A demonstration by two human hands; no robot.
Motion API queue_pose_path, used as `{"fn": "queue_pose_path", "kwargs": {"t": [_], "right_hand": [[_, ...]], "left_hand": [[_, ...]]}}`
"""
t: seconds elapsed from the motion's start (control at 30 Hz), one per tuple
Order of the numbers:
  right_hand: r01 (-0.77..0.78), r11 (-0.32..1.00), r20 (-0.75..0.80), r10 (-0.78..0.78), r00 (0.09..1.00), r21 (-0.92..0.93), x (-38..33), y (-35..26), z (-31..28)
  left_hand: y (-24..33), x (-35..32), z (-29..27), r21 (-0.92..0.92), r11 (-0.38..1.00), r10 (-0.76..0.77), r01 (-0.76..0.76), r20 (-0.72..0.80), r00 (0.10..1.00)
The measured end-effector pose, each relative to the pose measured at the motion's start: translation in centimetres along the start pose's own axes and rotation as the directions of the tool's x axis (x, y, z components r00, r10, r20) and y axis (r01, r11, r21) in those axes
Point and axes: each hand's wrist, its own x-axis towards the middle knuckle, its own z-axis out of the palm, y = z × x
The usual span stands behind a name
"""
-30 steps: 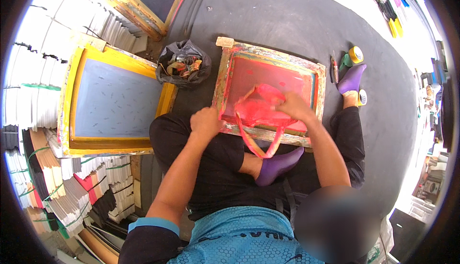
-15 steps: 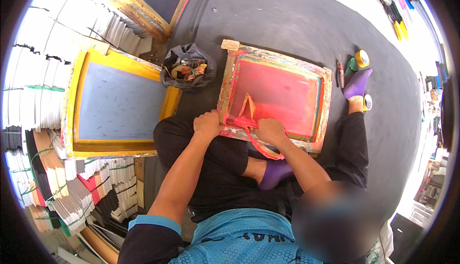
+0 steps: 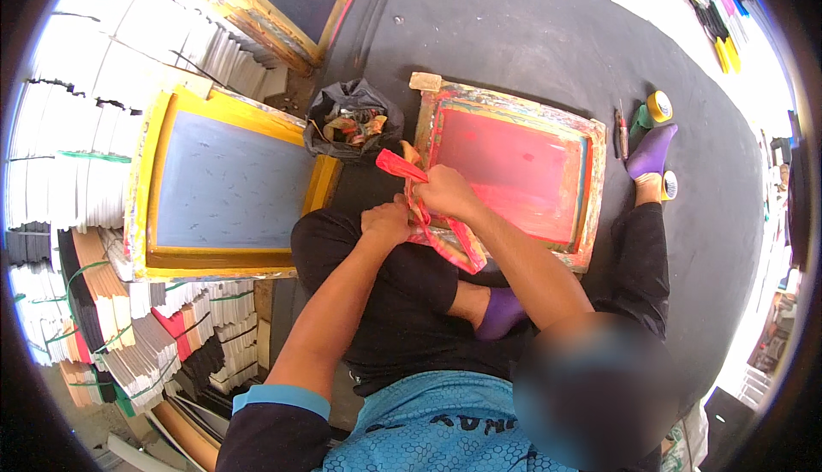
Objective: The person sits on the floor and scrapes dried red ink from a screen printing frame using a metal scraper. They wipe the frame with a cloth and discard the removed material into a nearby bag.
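A wooden screen-printing frame (image 3: 597,191) with red-stained mesh lies flat in front of me. My right hand (image 3: 448,194) is closed round a long, crumpled strip of red-stained tape (image 3: 462,249) above the frame's near left part. One tape end sticks out to the left of that hand, while a loop hangs down toward my lap. At the frame's near left corner, my left hand (image 3: 385,221) is closed against the edge, fingertips close to the tape. Whether those fingertips also pinch the tape is hard to see.
Left of me lies a yellow-edged screen frame (image 3: 150,249). Beyond my left hand stands a black plastic bag (image 3: 330,105) holding crumpled tape scraps. Tape rolls (image 3: 658,105) and a red pen-like tool (image 3: 623,134) sit near my right foot. Paper stacks (image 3: 90,181) line the left.
My right hand has lifted the tape strip up and leftward, off the red mesh, closer to my left hand. My left hand stays by the frame's corner. The whole view has shifted slightly.
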Motion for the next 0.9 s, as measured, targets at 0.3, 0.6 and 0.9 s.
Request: {"fn": "queue_pose_path", "kwargs": {"t": [0.3,0.6,0.9], "right_hand": [[-0.174,0.888,0.002,0.191,0.982,0.427,0.0,1.4,-3.9],[-0.193,0.923,-0.117,0.244,0.963,0.333,-0.2,4.3,-4.3],[-0.014,0.893,-0.154,0.094,0.984,0.45,-3.3,6.0,1.8]], "left_hand": [[-0.6,0.2,0.3,-0.035,0.999,0.015,-0.015,-0.003,1.0],[-1.5,0.2,0.0,-0.122,0.989,0.081,-0.083,-0.024,0.996],[-0.3,2.8,0.5,-0.42,0.906,-0.159,0.051,-0.225,0.961]]}}
